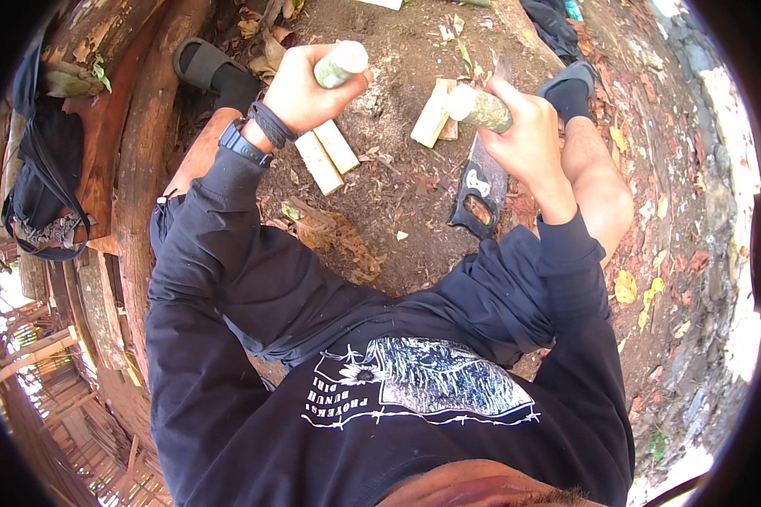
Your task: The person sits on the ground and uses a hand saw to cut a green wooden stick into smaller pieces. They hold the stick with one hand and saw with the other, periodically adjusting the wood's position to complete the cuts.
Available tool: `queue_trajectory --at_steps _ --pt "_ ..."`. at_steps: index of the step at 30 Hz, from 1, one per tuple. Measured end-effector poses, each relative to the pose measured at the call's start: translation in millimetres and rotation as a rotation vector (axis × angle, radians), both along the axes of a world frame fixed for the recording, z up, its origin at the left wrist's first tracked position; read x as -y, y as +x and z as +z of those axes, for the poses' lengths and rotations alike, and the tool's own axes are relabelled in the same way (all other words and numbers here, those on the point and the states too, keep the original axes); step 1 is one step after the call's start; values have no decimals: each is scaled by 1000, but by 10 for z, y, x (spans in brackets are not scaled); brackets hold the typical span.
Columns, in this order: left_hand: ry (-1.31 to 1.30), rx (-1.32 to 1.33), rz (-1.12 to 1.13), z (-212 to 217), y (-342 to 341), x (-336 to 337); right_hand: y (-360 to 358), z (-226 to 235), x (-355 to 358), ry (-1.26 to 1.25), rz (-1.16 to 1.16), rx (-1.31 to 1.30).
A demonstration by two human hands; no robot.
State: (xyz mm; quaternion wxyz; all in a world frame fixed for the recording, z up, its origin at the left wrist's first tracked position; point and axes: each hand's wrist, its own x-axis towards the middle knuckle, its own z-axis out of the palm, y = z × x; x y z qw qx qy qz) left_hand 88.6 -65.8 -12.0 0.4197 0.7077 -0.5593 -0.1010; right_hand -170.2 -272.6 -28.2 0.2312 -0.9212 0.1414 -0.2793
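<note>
My left hand point(298, 93) is closed around a short round piece of branch point(336, 71) with greenish bark and a pale cut end facing up. A similar cut branch piece point(489, 113) is in my right hand point(526, 139), its pale end tilted toward the middle. The two pieces are held apart. Below my right hand lies a handsaw point(479, 207) with a black handle; its blade runs away from me, partly hidden by the hand. Split pale wood blocks point(319, 164) lie on the ground by my left hand, and another wood block point(431, 115) lies beside my right.
Thick logs point(148, 127) line the left side, with a black bag point(51, 169) on them. A dry brown leaf point(338, 237) lies on the dirt between my legs. Dark cloth point(554, 29) is at the far right. A rough pale-grey surface point(710, 169) runs along the right.
</note>
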Motion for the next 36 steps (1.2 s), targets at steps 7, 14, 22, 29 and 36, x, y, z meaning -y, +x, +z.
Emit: queue_trajectory --at_steps 7,14,22,29,36 --pt "48 -37 -77 43 -298 -40 -2 -17 -117 77 96 98" --pt "146 -104 -85 -36 -310 -42 22 28 -247 158 118 81" --pt "257 -201 -142 -50 -445 -50 37 2 -258 176 134 139" --pt "224 -122 -211 -17 -545 -36 5 -47 -248 155 176 195" --pt "86 -23 -218 -43 -551 -48 36 -50 -297 183 166 160"
